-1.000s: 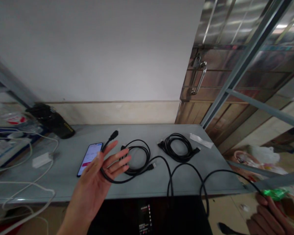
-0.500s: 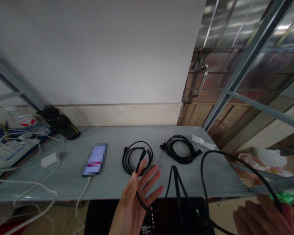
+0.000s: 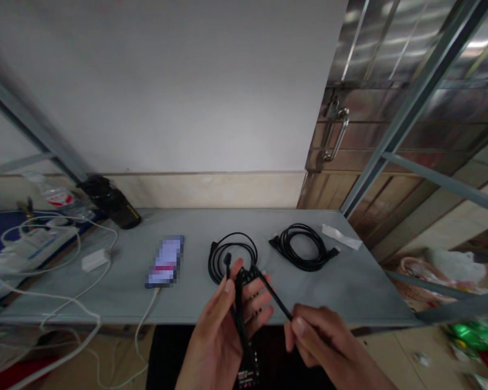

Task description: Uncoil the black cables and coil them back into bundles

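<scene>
My left hand (image 3: 219,330), palm up, pinches a black cable (image 3: 275,296) near one plug between thumb and index finger. Strands of this cable run over the palm and hang down toward my lap. My right hand (image 3: 329,338), fingers closed, grips a stretch of the same cable to the right of the left fingertips. Just beyond the left hand, a coiled black cable (image 3: 210,265) lies on the grey table (image 3: 195,219), partly hidden by the fingers. Farther right rests another coiled black cable (image 3: 303,265) with its plugs at the sides.
Left of the coils lies a phone (image 3: 166,262) with a white cord plugged in. A black bottle (image 3: 117,206), a clear bottle (image 3: 61,197), a white adapter (image 3: 95,260) and a power strip (image 3: 44,249) are at the left. A white strip (image 3: 341,236) lies at the back right.
My right hand has come in from the far right to beside my left hand, still on the cable. The big loop on the right is gone, with strands now gathered at the left palm.
</scene>
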The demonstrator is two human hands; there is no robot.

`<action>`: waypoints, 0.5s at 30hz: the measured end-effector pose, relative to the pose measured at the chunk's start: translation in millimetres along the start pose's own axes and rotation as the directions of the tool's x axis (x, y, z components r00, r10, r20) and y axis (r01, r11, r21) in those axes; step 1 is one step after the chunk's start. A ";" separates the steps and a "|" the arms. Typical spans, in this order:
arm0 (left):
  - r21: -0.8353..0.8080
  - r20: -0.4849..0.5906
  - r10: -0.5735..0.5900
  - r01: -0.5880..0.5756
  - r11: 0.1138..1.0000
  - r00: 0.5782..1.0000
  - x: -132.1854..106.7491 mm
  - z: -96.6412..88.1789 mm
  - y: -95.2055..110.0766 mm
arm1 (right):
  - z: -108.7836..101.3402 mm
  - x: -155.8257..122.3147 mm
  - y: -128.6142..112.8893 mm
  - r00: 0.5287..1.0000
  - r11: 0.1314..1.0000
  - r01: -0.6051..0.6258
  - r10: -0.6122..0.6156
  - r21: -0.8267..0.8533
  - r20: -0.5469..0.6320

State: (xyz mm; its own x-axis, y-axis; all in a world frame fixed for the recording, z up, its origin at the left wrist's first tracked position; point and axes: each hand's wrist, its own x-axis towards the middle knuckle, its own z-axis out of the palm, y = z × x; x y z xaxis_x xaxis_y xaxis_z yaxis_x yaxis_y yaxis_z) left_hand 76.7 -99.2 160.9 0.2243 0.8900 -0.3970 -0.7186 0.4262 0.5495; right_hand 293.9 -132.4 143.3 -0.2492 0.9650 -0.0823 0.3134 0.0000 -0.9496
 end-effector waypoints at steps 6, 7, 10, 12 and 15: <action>0.106 -0.043 0.119 -0.113 0.988 0.992 -3.6 26.4 19.1 | 39.4 43.5 4.9 0.947 0.935 0.315 -0.320 -0.161 -0.007; 0.132 -0.029 0.130 -0.125 0.983 0.991 -4.0 28.4 22.2 | 44.1 49.9 -0.1 0.930 0.919 0.366 -0.366 -0.143 0.031; 0.225 0.026 0.219 -0.219 0.950 0.975 -2.6 28.8 33.2 | 52.9 64.3 -17.3 0.903 0.900 0.427 -0.417 -0.090 0.107; 0.302 0.077 0.295 -0.304 0.904 0.952 2.0 26.7 40.1 | 57.2 73.8 -24.1 0.887 0.891 0.451 -0.441 -0.050 0.135; 0.438 0.201 0.400 -0.448 0.779 0.894 15.1 24.9 47.7 | 67.2 96.2 -23.3 0.850 0.857 0.512 -0.516 0.066 0.107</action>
State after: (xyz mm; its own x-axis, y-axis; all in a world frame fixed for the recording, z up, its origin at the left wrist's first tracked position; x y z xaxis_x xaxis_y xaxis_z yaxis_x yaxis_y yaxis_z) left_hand 62.2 -61.4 199.4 0.0451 0.9989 0.0129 -0.3721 0.0048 0.9282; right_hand 201.1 -57.2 137.3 -0.4712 0.7922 0.3877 0.0805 0.4763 -0.8756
